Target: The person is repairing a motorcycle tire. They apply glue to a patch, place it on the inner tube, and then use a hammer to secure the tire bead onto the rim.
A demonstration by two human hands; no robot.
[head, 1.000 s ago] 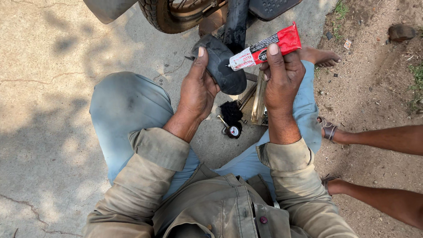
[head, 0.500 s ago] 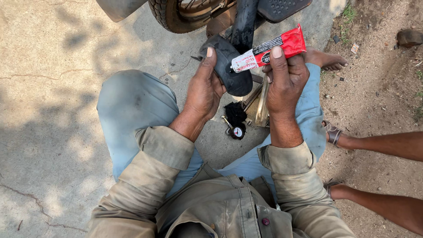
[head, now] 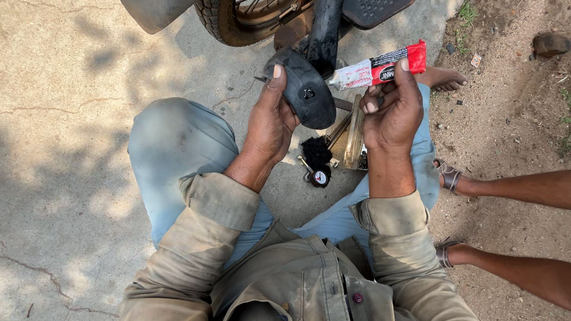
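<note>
Both hands have shifted slightly toward the frame's upper right since the earlier view, their grips unchanged. Left hand [head: 270,122]: fingers curled around a folded section of black rubber inner tube [head: 306,89], thumb pressed on its upper edge; the tube's matte surface bears a small pale mark, and its far length runs up out of frame. Right hand [head: 392,113]: fingers closed on a soft red-and-white tube of adhesive [head: 377,68], its nozzle end just beside the rubber; whether they touch cannot be told. Wheel [head: 238,18] with treaded tyre, cut off at top. On the concrete between the knees, partly hidden by the hands: a small wooden box [head: 351,137], contents unclear, and a round pressure gauge [head: 320,176]. Another person's sandalled feet [head: 449,175] enter from the right.
</note>
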